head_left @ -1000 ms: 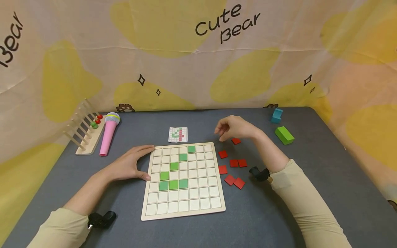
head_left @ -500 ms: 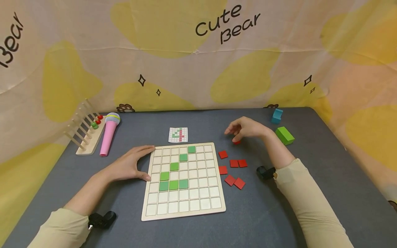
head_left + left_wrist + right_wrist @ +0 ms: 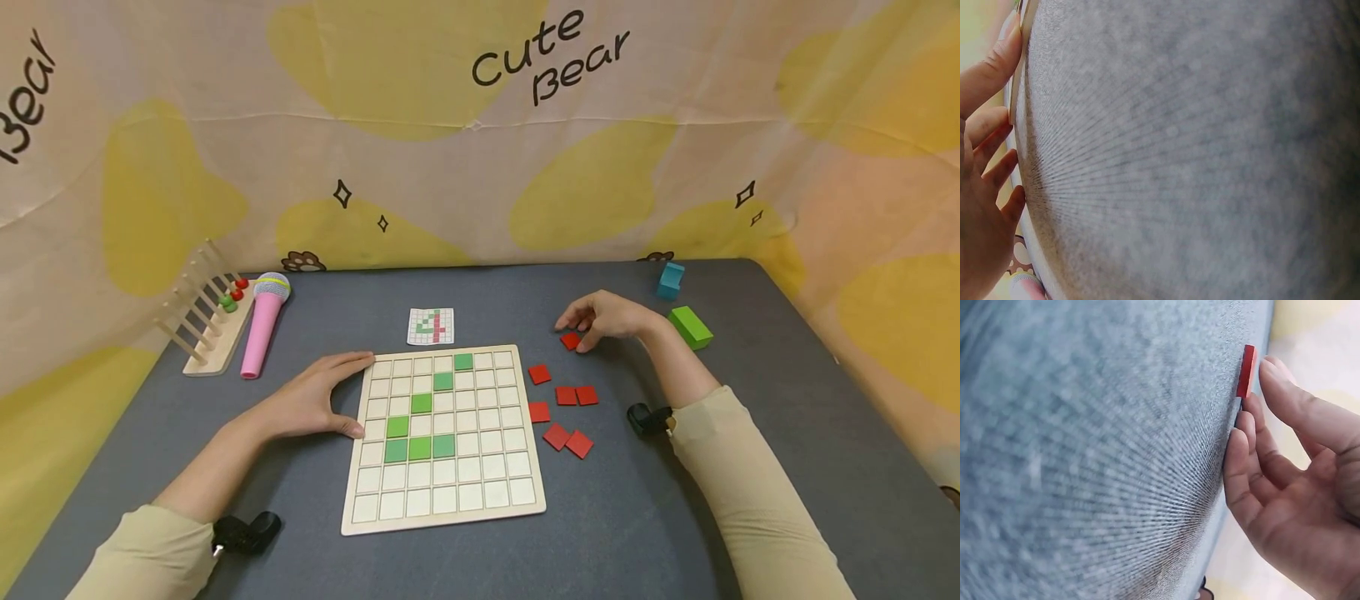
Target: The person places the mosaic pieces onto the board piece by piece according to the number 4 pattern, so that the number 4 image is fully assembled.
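Observation:
A wooden grid board [image 3: 444, 522] lies on the table with green square tiles [image 3: 421, 447] set in several of its cells. My left hand [image 3: 311, 400] rests against the board's left side, fingertips at the upper corner and thumb lower down the edge. Over a lone red tile [image 3: 570, 341] right of the board, my right hand [image 3: 611, 317] has its thumb and fingers on either side. In the right wrist view the thumb stands a little apart from that red tile [image 3: 1246, 372], and the fingers reach down beside it.
More red tiles [image 3: 566, 395] lie along the board's right side. A small pattern card [image 3: 431, 326] is behind the board. A pegged wooden stand [image 3: 217, 333] and a pink toy microphone [image 3: 262, 329] are at left. Green [image 3: 689, 327] and blue blocks [image 3: 670, 281] sit at right.
My right hand has moved right and then down to the far red tile, its fingers coming around it. The left hand and the board have stayed put.

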{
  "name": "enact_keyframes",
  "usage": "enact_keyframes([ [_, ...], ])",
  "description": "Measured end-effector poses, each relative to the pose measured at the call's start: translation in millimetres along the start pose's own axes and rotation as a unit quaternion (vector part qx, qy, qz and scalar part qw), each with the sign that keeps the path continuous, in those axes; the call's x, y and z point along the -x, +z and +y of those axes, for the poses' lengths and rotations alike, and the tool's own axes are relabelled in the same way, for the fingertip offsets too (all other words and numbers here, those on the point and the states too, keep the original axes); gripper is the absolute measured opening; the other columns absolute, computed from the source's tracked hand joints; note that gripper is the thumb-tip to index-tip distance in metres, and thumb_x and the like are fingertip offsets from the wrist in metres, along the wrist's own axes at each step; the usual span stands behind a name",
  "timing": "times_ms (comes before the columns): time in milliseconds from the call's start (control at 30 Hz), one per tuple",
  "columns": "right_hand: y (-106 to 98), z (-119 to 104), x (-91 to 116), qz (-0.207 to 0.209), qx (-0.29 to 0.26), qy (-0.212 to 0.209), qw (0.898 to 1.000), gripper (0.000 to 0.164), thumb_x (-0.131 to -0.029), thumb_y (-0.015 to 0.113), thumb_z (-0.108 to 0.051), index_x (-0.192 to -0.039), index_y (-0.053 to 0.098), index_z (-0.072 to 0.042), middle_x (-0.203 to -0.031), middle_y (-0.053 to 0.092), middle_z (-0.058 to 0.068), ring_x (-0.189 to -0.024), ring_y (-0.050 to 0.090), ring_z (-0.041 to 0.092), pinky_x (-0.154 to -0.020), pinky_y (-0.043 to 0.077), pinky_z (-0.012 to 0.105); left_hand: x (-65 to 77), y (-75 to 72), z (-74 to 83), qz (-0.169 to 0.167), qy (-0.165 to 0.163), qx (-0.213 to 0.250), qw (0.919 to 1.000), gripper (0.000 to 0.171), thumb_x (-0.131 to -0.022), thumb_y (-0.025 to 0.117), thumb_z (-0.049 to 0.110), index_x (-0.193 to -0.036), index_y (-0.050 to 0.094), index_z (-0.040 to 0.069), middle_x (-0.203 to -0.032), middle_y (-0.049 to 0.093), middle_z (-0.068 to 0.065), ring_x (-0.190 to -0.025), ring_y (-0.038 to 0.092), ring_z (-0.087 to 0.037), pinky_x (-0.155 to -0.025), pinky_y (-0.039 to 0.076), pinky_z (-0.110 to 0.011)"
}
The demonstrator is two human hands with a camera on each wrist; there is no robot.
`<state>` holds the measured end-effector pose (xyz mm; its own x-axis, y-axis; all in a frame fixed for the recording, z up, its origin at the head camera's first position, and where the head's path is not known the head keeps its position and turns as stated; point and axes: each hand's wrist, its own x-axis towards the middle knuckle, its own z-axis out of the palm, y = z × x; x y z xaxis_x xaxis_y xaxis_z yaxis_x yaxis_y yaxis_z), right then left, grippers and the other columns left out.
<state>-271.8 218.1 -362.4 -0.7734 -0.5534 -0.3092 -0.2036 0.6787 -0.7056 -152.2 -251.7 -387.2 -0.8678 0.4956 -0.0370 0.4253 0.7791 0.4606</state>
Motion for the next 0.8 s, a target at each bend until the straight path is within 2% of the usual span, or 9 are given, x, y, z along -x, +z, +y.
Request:
enact_keyframes([
  [467,5.5,1.8,3.8,0.014,0.013,0.008,1.000,0.036,-0.082,0.079,-0.010,-0.117,0.070,-0.005,-0.119,0.065,0.016,-0.109,0.053,0.027,-0.089,0.045,0.028,-0.7,0.4,0.2,0.000,-0.001,-0.003,1.0000,0.104,-0.066,0.085,0.052,-0.148,0.043,0.004,-0.152,0.044,-0.019,-0.140,0.039,-0.042,-0.112,0.033,-0.062],
  [800,7.0,1.1,4.0,0.025,0.032,0.008,0.999,0.029,-0.082,0.078,-0.008,-0.110,0.072,-0.003,-0.109,0.065,0.014,-0.103,0.055,0.026,-0.084,0.046,0.027,-0.1,0.0,0.1,0.001,0.000,-0.004,1.0000,0.104,-0.066,0.085,0.054,-0.148,0.043,0.005,-0.152,0.044,-0.019,-0.140,0.039,-0.042,-0.111,0.033,-0.063],
])
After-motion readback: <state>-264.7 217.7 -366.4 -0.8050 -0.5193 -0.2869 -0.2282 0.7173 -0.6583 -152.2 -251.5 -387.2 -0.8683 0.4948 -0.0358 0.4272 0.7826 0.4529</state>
